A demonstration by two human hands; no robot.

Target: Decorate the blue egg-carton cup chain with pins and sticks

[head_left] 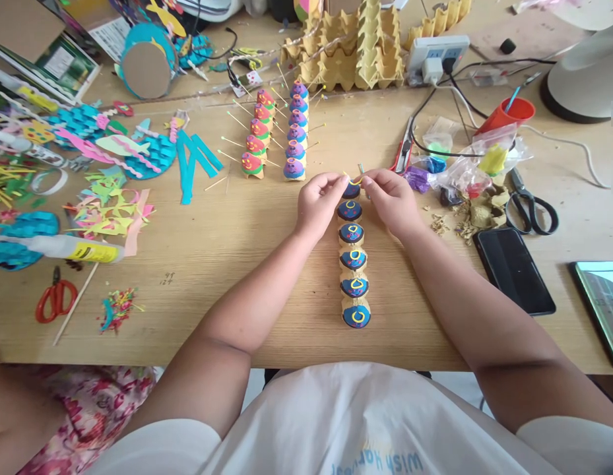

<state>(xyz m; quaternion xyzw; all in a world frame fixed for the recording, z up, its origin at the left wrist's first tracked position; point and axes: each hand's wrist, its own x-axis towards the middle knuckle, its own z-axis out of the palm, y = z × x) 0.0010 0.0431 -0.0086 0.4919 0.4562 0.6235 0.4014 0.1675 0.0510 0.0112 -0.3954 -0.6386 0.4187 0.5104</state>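
A strip of egg-carton bumps [353, 258], topped with blue and dark clay and several yellow loops, lies lengthwise on the wooden table. At its far end, my left hand [322, 203] and my right hand [391, 200] meet above the last blue bump [351, 191]. Both hands pinch a thin yellow strand [355, 181] between thumb and forefinger, one at each side. Beyond them to the left stand two other decorated strips, one red and green [257, 128], one purple and blue [296, 135], with thin sticks poking out.
Right of my hands are a red-handled cutter [402, 148], clay bags [494, 158], black scissors [531, 204], a phone [514, 270] and a red cup [507, 113]. Paper scraps [111, 211], a glue bottle [78, 248] and red scissors [55, 297] lie left. Another person's patterned clothing [93, 409] shows lower left.
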